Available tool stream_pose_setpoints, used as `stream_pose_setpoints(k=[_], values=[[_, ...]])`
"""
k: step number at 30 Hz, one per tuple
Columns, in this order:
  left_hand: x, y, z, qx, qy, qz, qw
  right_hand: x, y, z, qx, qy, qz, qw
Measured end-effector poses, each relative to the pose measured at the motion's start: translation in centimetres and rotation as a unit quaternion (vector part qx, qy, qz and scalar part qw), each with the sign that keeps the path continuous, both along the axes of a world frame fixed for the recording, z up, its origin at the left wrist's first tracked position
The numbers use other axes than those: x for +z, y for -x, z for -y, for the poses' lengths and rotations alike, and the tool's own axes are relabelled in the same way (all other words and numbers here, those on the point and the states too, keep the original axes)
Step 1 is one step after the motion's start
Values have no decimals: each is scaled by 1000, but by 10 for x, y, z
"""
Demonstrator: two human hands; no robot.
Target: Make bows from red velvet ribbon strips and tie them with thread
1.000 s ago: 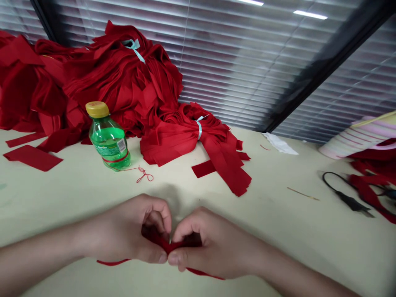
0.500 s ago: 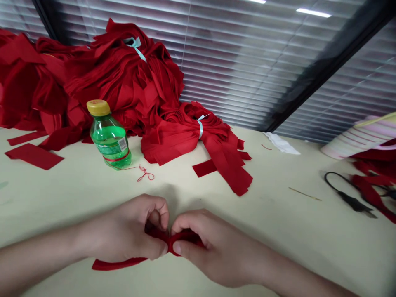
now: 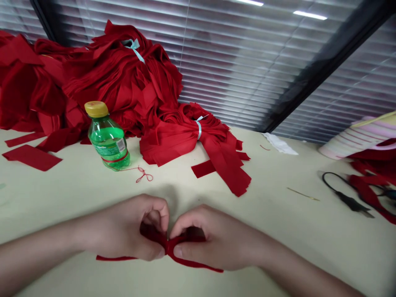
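Observation:
Between my two hands, low in the head view, is a red fabric strip (image 3: 198,263), gathered together at its middle. My left hand (image 3: 130,231) pinches it just left of the gather, thumb in front and curled fingers behind. From the other side my right hand (image 3: 216,239) pinches it the same way, with the fingertips of both hands close together. The strip's ends stick out below each hand. Part of the fabric is hidden inside the fingers. Beyond my hands stands a green bottle (image 3: 108,142) with a yellow cap and red thread (image 3: 144,175) wound round it.
Red fabric strips (image 3: 123,82) are heaped at the back left. In front lies a tied bundle (image 3: 176,136). To the right are a white scrap (image 3: 280,143), a thin gold-coloured piece (image 3: 303,194), a black cord with a plug (image 3: 348,201) and a striped container (image 3: 349,138).
My right hand has shifted slightly up, and the strip's right end now shows below it. Less of the left end shows. Both hands still pinch the gathered middle.

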State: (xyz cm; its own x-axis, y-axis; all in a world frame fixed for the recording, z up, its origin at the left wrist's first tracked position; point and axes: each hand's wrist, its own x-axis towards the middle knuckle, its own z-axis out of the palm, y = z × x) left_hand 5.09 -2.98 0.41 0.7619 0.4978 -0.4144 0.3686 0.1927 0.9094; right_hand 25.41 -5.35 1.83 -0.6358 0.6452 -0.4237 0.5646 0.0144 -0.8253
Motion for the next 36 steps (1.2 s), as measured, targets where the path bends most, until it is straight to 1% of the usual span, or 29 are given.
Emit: stream_pose_setpoints(k=[3,5,9,11,14,17,19,20,22,24,26,28,30,33,34,36], values=[[-3,2,-1,7,2,6,1000,-3,-3,-2,-9,19,-30,999],[-5,3,0,9,-3,4,1000,-5,-1,1,-23,18,-34,999],[-4,3,-2,15,15,19,1000,-9,5,8,-95,-3,-44,994],[-3,4,-3,12,29,26,999,-11,8,10,-117,-2,-48,992],[-3,4,-4,14,29,15,999,-11,10,11,-120,4,-33,992],[-4,4,-4,20,29,26,999,-9,7,7,-105,32,-24,994],[-4,4,-4,5,5,20,1000,-5,2,3,-75,55,-21,995],[-4,4,-5,-10,-21,6,1000,-3,-2,1,-59,56,-17,997],[-3,4,-8,-32,-109,-21,993,1,-8,-3,-36,31,-4,999],[-4,4,-11,-40,-216,-37,975,2,-13,-6,-34,-5,17,999],[-6,3,-15,-51,-304,-55,950,0,-17,-8,-43,-27,35,998],[-8,0,-20,-90,-394,-101,909,-4,-20,-11,-58,-53,56,995],[-9,-7,-26,-121,-470,-156,860,-11,-24,-15,-76,-118,93,986],[-13,-18,-38,-123,-549,-205,801,-21,-33,-20,-103,-227,179,952],[-15,-20,-42,-117,-577,-205,782,-23,-38,-20,-108,-260,204,938],[-17,-20,-46,-104,-652,-182,729,-27,-47,-18,-115,-335,230,906]])
